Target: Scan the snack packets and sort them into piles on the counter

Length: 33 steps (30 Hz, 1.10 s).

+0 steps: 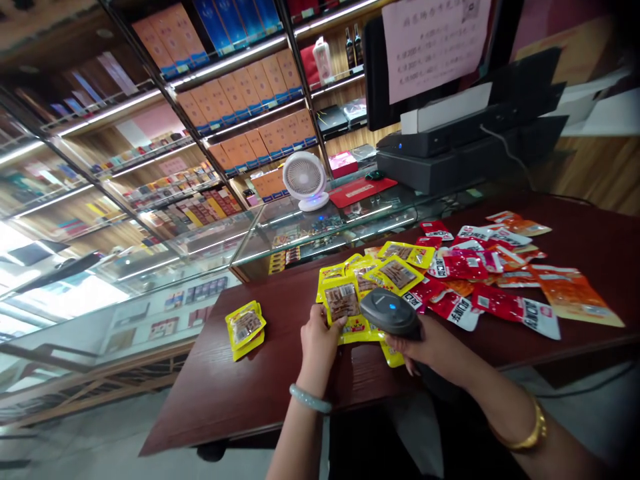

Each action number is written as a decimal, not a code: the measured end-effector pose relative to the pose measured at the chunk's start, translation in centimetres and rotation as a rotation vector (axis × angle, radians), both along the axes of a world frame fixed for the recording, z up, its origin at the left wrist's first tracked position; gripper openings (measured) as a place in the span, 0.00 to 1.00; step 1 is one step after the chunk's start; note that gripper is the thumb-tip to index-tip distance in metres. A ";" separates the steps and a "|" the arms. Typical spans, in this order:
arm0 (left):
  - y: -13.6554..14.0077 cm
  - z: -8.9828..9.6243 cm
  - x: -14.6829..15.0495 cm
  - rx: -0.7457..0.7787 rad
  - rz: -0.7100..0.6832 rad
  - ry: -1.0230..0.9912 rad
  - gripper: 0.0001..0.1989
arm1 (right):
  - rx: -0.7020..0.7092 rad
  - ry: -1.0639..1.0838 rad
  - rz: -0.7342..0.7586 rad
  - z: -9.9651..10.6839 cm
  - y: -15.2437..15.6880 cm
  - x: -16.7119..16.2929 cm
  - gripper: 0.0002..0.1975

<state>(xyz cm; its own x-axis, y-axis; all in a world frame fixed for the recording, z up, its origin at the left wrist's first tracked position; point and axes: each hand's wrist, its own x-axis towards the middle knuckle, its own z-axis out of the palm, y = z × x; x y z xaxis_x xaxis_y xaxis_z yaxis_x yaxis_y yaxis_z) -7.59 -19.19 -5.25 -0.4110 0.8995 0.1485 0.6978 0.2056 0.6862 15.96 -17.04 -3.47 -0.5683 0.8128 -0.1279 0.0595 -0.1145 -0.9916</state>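
My right hand (425, 347) is wrapped round the handle of a dark grey barcode scanner (387, 312), whose head shows a small blue light. Between the fingers and thumb of my left hand (320, 337) is the lower edge of a yellow snack packet (343, 300) with a clear window. It lies at the near side of a heap of similar yellow packets (397, 273), and the scanner's head hangs just right of it. Apart from the heap, at the left, a small stack of yellow packets (246, 327) rests on the table.
Red and white packets (455, 263) and orange packets (575, 290) spread over the right of the dark red table (200, 400). Behind stand a glass counter (250, 240), a white fan (304, 175), a monitor (377, 80) and a black till (425, 163). Stocked shelves (240, 93) line the back.
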 end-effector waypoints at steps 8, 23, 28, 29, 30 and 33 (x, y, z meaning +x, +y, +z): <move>-1.4 -0.4 -2.7 -0.038 0.088 -0.008 0.13 | -0.002 -0.010 0.016 0.8 -0.5 -1.5 0.18; -1.8 2.4 -14.1 -0.093 0.674 0.525 0.26 | -0.044 -0.005 -0.004 0.1 -0.9 -1.1 0.20; 0.9 3.0 -6.6 0.032 0.254 0.506 0.17 | -0.034 -0.015 -0.005 0.1 -0.7 0.1 0.20; 1.6 3.1 -4.8 0.040 0.161 0.474 0.16 | -0.023 -0.014 -0.005 0.0 -0.6 0.4 0.20; 2.4 3.2 -3.0 0.044 0.094 0.457 0.15 | -0.011 -0.009 -0.007 -0.2 -0.4 0.8 0.20; 4.7 3.4 1.7 0.057 -0.012 0.448 0.17 | 0.010 0.007 -0.025 -0.8 -0.2 1.9 0.21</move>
<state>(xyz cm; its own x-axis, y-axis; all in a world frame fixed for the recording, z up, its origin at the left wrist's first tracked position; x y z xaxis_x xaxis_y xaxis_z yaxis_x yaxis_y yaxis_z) -5.85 -14.54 -1.85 -0.2844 0.8888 0.3594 0.9308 0.1662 0.3256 17.88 -17.22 -4.23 -0.5488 0.8279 -0.1155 0.0496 -0.1057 -0.9932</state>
